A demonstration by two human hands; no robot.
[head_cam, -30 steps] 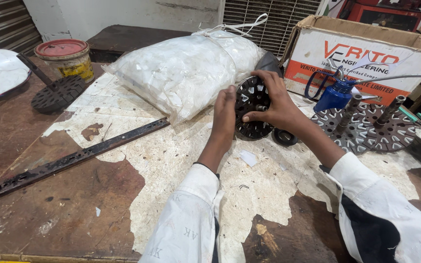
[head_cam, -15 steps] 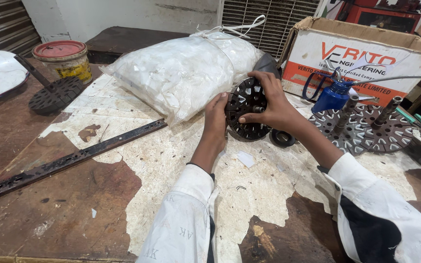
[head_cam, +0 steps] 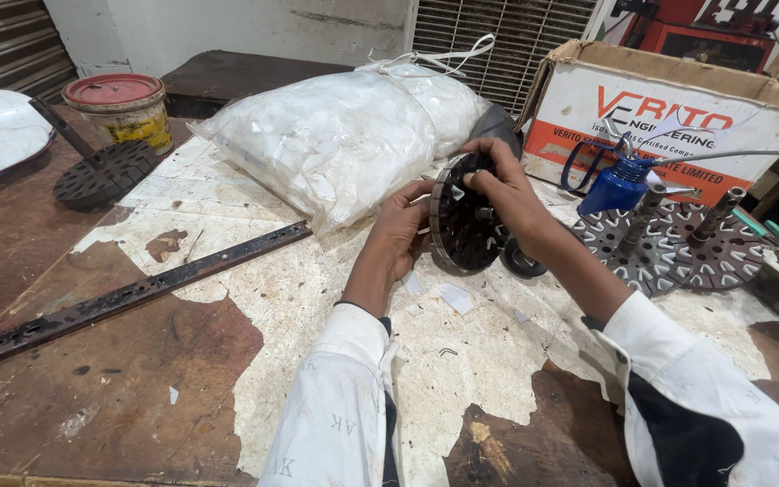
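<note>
On bench - slotted disc [head_cam: 463,230] btwn left hand [head_cam: 400,227] & right hand [head_cam: 505,185] - upright.

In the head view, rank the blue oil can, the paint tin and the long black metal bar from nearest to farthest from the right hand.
1. Blue oil can, just right of the right hand.
2. Long black metal bar, left, across the table.
3. Paint tin, far left at the back.

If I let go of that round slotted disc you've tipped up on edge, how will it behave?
The disc looks like rigid metal, so probably stiff and heavy for its size. Standing on its rim between the left hand and right hand, it would likely roll or flop flat.
</note>
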